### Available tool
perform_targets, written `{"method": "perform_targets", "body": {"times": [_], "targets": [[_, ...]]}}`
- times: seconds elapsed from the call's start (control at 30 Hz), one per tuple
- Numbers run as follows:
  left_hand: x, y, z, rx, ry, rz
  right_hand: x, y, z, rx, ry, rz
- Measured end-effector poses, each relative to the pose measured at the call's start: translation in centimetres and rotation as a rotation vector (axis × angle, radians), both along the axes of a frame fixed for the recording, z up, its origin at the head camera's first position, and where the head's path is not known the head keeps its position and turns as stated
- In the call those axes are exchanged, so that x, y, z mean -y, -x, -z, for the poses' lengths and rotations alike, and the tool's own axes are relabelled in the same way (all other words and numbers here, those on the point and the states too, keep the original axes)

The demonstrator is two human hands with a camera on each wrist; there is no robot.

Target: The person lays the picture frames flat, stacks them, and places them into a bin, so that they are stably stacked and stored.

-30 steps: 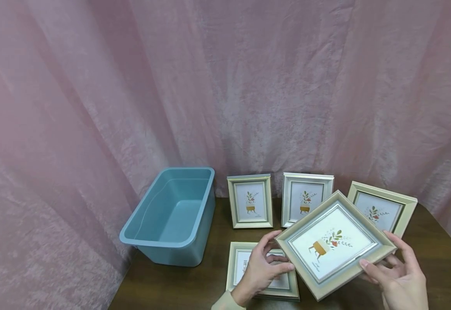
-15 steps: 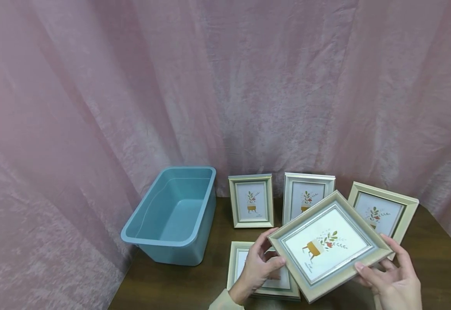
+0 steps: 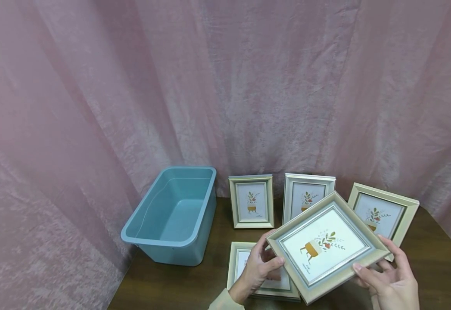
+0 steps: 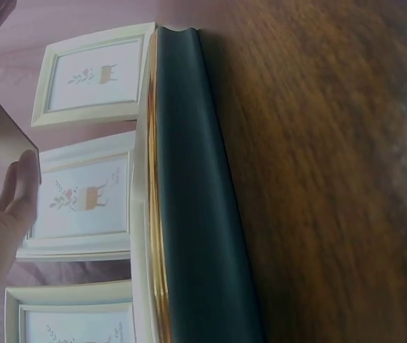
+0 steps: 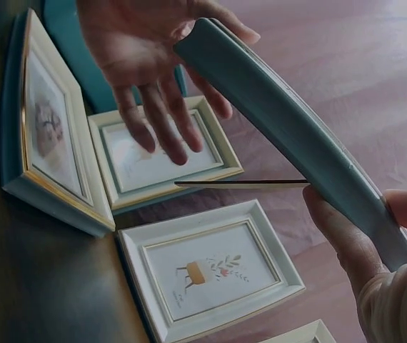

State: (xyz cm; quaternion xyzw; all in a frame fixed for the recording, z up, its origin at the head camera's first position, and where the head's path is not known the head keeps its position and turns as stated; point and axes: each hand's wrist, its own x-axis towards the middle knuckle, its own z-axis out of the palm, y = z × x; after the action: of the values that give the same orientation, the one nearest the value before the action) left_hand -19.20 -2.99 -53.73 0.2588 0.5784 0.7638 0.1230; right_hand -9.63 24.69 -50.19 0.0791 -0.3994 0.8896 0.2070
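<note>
A pale gold picture frame (image 3: 328, 247) with a plant print is held tilted in the air, its picture facing up. My right hand (image 3: 393, 280) grips its right corner, thumb on the front and fingers behind. At the left corner my left hand (image 3: 254, 269) pinches the edge between thumb and index finger; in the right wrist view its other fingers (image 5: 162, 118) hang loose behind. A thin support leg (image 5: 243, 184) sticks out from the frame's back. Beneath the left hand lies a stack of frames (image 3: 233, 262), partly hidden.
Three picture frames stand along the back: a pale gold one (image 3: 251, 202), a silver one (image 3: 306, 193) partly covered, and a cream one (image 3: 380, 211) turned at an angle. A blue plastic bin (image 3: 178, 255) sits left on the dark wooden table (image 3: 163, 288). Pink curtain (image 3: 272, 86) hangs behind.
The held picture frame and both hands have shifted a little left and slightly down. The standing frames, stack and bin stay in place.
</note>
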Motion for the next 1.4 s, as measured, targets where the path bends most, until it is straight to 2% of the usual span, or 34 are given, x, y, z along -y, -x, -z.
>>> {"method": "perform_targets", "body": {"times": [0.13,0.47,0.6,0.93,1.2,1.4], "targets": [[0.02,0.04,0.05,-0.024,0.015,-0.014,-0.12,0.07,0.31,0.001,-0.012,0.003],[0.03,-0.04,0.47,0.0,0.005,0.071,0.03,0.12,0.56,-0.016,-0.004,-0.032],[0.04,-0.07,0.49,0.012,-0.008,0.081,0.13,0.1,0.6,-0.03,-0.002,-0.036],[0.08,-0.16,0.31,0.008,-0.033,-0.003,0.11,0.22,0.62,-0.026,-0.012,-0.013],[0.0,-0.34,0.23,-0.03,-0.081,-0.046,0.17,0.28,0.79,-0.001,-0.006,0.022],[-0.04,-0.78,-0.02,-0.043,-0.077,-0.095,0.36,0.47,1.02,-0.034,0.03,-0.001]]}}
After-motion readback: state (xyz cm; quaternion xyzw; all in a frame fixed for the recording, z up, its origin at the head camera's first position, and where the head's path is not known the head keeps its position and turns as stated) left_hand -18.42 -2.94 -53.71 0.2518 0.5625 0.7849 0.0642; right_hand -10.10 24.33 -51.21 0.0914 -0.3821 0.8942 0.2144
